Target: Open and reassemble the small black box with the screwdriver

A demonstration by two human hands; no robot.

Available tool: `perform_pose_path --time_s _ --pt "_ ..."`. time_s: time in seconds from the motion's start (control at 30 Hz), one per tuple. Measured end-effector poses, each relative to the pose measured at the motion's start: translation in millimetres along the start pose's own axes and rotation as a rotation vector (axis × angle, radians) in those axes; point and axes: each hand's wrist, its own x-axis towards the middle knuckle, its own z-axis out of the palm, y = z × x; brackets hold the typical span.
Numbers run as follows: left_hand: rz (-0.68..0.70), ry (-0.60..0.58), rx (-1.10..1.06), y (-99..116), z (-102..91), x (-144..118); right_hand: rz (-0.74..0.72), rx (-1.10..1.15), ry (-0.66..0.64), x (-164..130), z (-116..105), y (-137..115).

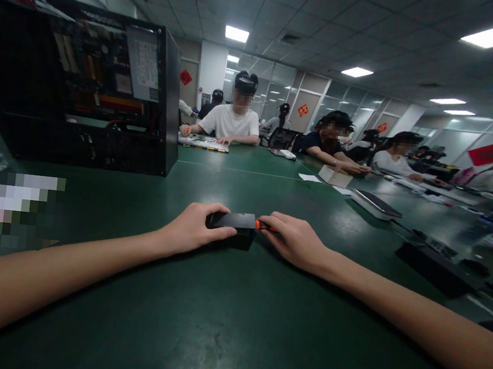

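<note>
On green table (223, 323) w/ PC case (81, 79), hands (241, 234) hold black box (232, 225).

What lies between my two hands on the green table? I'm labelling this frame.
A small black box: left hand grips it, right hand holds an orange-tipped tool at its edge, in the head view.

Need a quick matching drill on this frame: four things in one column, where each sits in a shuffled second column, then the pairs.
Things
1. left hand
2. right hand
3. open computer case
4. orange-tipped tool

Places
A. standing far left on the green table
B. gripping the small black box
C. held at the box's right end
D. holding the tool

Pairs: 1-B, 2-D, 3-A, 4-C
</note>
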Motion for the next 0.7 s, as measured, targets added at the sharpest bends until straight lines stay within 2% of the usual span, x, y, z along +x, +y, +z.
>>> perform_pose_path --time_s 0.2,0.43,0.6,0.7 --pt "0.023 0.024 -0.01 -1.4 -0.3 1.6 0.049 0.226 -0.058 -1.7 -2.2 4.4" --pt "0.029 0.029 -0.013 0.3 0.7 1.1 -0.013 -0.041 -0.016 -2.2 -8.0 8.7" --pt "0.051 0.02 -0.026 1.2 -0.8 -1.3 0.009 0.092 -0.031 -0.3 -7.1 10.4" --pt "0.107 -0.036 -0.038 2.5 -1.3 -2.3 0.011 0.173 -0.077 0.3 -7.4 15.4"
